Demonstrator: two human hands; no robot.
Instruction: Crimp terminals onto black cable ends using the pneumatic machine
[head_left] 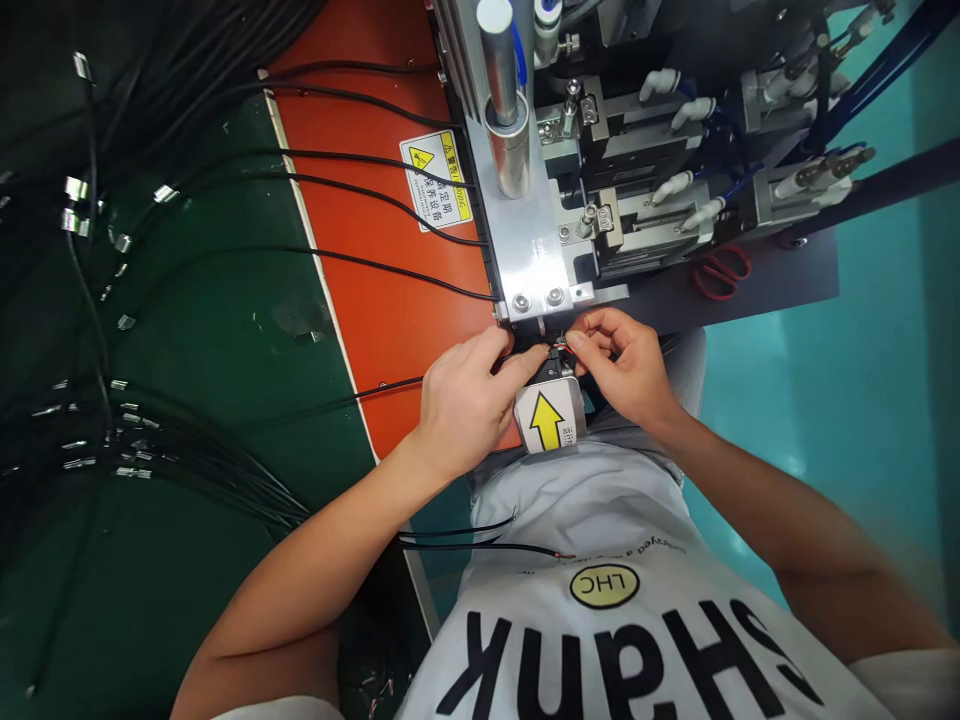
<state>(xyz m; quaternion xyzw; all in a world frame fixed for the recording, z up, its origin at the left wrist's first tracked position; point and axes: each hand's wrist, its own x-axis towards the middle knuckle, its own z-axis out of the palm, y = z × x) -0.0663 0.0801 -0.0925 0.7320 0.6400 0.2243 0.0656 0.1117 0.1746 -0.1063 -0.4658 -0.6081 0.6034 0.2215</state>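
Observation:
My left hand (pixel 465 400) is closed over a black cable (pixel 397 385) that comes in from the left and runs under the palm. Its fingertips press down at a small black fixture (pixel 555 366) on the near end of the machine. From the other side, my right hand (pixel 626 362) pinches the thin wires (pixel 564 347) at the cable's end, one of them red. Fingers partly hide the tips of these wires. Just below the fixture sits a white plate with a yellow arrow (pixel 547 420).
Several black cables lead from the orange panel (pixel 390 330) into the machine's metal rail (pixel 525 240). Cylinders with white fittings (pixel 667 190) stand at the upper right, near red-handled scissors (pixel 721 272). Bundled cables with shiny ends (pixel 135 440) cover the green mat (pixel 187 560). Two loose cables (pixel 480 546) cross my lap.

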